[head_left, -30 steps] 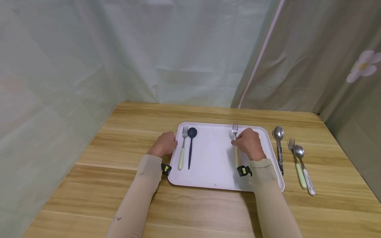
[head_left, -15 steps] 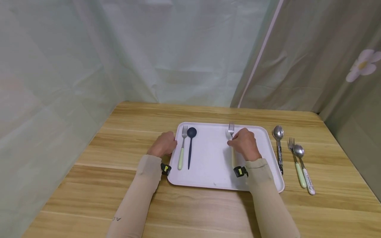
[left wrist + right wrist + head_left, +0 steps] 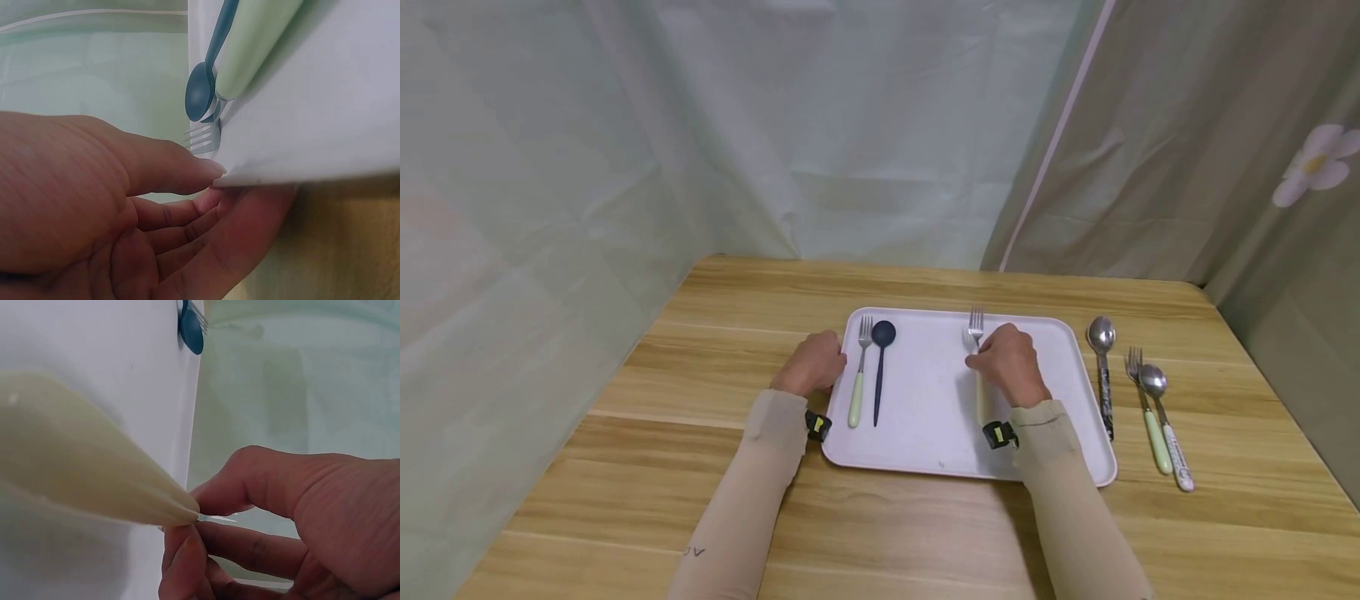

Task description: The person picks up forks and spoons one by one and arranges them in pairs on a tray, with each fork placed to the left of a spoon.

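Observation:
My left hand [image 3: 811, 364] pinches the left rim of the white tray [image 3: 925, 450]; in the left wrist view the thumb lies on top and the fingers underneath. My right hand [image 3: 1011, 363] pinches a fork [image 3: 976, 323] with a cream handle [image 3: 81, 450] where handle and metal neck meet, over the right half of the tray. The fork's tines point to the tray's far edge. At the tray's left side lie a fork with a light green handle [image 3: 856, 400] and, beside it, a dark blue spoon [image 3: 883, 335], roughly parallel.
On the wooden table [image 3: 700, 367] to the right of the tray lie a spoon with a dark patterned handle [image 3: 1104, 375], a green-handled fork [image 3: 1157, 442] and a spoon with a white patterned handle [image 3: 1176, 454]. A curtain [image 3: 887, 167] hangs behind the table.
My right hand has moved left across the tray with the cream-handled fork, slowing in the last half second. The left hand has stayed at the tray's rim.

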### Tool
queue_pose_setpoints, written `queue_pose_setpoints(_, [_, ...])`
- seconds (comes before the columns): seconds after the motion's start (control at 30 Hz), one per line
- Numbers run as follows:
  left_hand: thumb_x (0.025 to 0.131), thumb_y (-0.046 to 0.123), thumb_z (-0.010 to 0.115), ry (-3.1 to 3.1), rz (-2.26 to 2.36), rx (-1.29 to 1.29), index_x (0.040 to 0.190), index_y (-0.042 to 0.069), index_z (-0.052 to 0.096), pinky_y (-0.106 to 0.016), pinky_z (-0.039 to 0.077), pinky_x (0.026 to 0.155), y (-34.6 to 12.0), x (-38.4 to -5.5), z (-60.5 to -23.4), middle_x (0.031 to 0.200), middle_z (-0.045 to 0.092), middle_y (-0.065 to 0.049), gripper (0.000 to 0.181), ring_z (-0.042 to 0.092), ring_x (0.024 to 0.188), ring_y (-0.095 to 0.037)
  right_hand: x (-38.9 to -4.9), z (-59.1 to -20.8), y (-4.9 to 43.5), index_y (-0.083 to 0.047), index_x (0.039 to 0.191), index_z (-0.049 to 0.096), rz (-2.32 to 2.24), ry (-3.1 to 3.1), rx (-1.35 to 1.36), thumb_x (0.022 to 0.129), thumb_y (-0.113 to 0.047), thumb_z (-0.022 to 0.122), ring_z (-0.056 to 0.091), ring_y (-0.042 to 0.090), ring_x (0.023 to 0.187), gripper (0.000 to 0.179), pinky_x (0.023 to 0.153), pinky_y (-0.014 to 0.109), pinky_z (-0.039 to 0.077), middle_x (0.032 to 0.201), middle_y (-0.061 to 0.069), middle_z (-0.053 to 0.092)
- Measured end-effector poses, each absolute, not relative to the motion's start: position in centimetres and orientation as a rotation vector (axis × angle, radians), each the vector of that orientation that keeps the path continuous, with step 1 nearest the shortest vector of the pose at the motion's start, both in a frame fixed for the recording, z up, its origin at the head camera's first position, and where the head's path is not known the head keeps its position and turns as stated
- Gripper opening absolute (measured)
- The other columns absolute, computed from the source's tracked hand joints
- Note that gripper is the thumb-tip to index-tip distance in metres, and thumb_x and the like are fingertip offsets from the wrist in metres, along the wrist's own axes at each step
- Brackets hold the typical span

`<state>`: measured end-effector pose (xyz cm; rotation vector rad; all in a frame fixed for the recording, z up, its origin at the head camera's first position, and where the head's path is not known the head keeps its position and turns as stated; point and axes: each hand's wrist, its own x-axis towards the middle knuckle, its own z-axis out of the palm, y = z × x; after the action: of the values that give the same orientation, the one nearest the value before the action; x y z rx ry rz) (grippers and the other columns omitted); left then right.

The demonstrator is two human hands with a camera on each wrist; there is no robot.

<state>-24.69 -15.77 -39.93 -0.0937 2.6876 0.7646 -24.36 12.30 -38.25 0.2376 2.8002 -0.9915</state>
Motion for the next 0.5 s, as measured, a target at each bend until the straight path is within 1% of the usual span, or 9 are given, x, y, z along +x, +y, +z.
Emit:
queue_pose_setpoints(0.13, [0.106, 0.015, 0.044, 2.685, 0.751, -0.097, 0.113, -0.002, 0.060, -0.025, 0.047, 0.058, -15.81, -24.79, -39.98, 0.088, 0.064, -0.014, 0.025, 0.063, 0.072, -0.022, -24.33, -38.33, 12.06, 0.003, 0.097, 0.077, -1.002, 2.796, 0.235, 0.086, -0.017, 0.075, 0.061, 0.021, 0.080, 0.023, 0.061, 0.027, 0.047, 0.099, 0.016, 0.071])
queue_pose_setpoints(0.33, [0.105, 0.013, 0.043, 2.716, 0.713, -0.050, 0.106, -0.003, 0.062, -0.025, 0.047, 0.056, -15.94, -24.88, -40.11, 0.083, 0.066, -0.013, 0.025, 0.063, 0.068, -0.019, -24.33, -38.79, 11.84, 0.002, 0.087, 0.079, -1.034, 2.856, 0.164, 0.083, -0.014, 0.076, 0.058, 0.020, 0.072, 0.017, 0.056, 0.027, 0.045, 0.088, 0.015, 0.073])
queue_pose_setpoints(0.5, [0.105, 0.013, 0.043, 2.716, 0.720, -0.052, 0.107, -0.003, 0.061, -0.025, 0.047, 0.057, -15.92, -24.88, -40.11, 0.084, 0.065, -0.013, 0.024, 0.063, 0.069, -0.020, -24.29, -38.92, 11.49, 0.000, 0.083, 0.079, -1.013, 2.849, 0.177, 0.083, -0.015, 0.076, 0.059, 0.019, 0.072, 0.016, 0.056, 0.027, 0.045, 0.088, 0.014, 0.073])
